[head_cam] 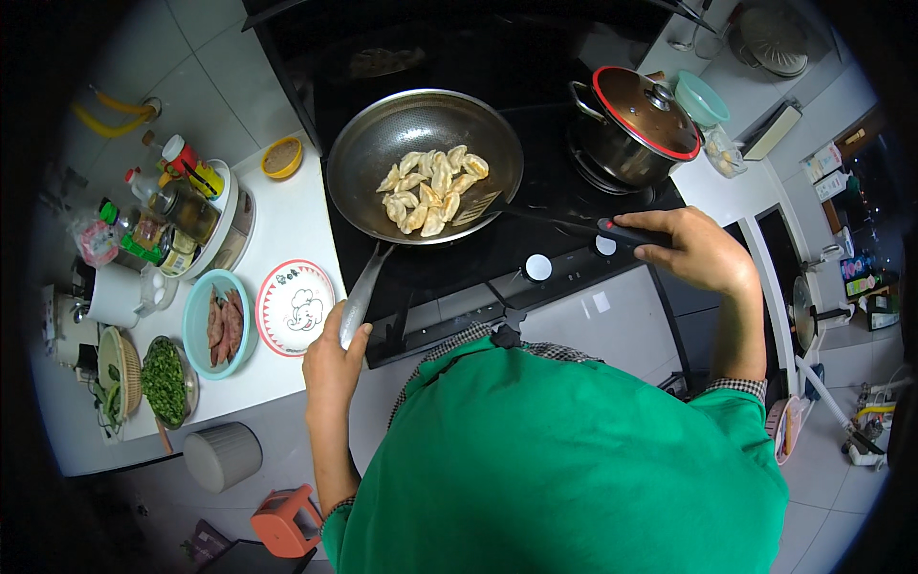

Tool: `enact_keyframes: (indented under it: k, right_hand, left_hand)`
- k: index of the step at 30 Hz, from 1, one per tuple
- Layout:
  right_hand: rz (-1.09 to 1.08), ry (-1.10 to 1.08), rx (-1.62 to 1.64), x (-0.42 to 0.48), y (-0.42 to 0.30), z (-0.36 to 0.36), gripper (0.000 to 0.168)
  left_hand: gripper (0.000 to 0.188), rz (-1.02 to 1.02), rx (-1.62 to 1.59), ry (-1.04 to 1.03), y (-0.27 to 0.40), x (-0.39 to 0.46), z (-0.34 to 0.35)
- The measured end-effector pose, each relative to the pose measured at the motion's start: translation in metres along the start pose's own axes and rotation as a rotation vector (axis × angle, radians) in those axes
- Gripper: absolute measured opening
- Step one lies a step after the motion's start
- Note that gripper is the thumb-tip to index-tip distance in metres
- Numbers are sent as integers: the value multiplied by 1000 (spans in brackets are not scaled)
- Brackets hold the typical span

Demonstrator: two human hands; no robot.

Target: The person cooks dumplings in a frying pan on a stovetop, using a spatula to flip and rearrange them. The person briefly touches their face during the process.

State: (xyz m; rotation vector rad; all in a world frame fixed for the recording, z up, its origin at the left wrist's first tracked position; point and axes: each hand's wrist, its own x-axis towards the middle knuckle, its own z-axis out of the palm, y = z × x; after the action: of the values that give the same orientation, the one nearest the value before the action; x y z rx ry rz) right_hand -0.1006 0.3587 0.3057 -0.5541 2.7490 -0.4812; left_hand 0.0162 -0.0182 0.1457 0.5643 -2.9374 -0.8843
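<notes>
My left hand (335, 359) grips the metal handle of a wok (373, 133) on the black gas stove (430, 287). Several dumplings (432, 188), some browned, lie together in the lower right part of the wok. My right hand (692, 247) holds the black handle of a slotted spatula (545, 217), its index finger stretched along the top. The spatula's slotted head is inside the wok, at the right edge of the dumplings. Just left of my left hand, a white plate with a red patterned rim (295, 308) lies on the counter, with no food on it.
A lidded pot (635, 129) stands on the right burner. On the left counter are a turquoise bowl of sweet potatoes (247, 337), a bowl of chopped greens (166, 380), a yellow bowl (282, 158) and a rack of seasoning bottles (228, 208). An orange stool (287, 524) stands on the floor.
</notes>
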Motion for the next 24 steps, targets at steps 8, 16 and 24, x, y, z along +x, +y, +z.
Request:
enact_keyframes:
  k: [8, 16, 24]
  right_hand:
    - [59, 110, -247, 8, -3, 4, 43]
    - [38, 177, -159, 15, -1, 18, 41]
    - [72, 205, -66, 17, 7, 34, 43]
  left_hand:
    - [48, 29, 11, -2, -3, 2, 1]
    - [48, 39, 36, -26, -2, 3, -1]
    - [46, 69, 27, 8, -6, 4, 5]
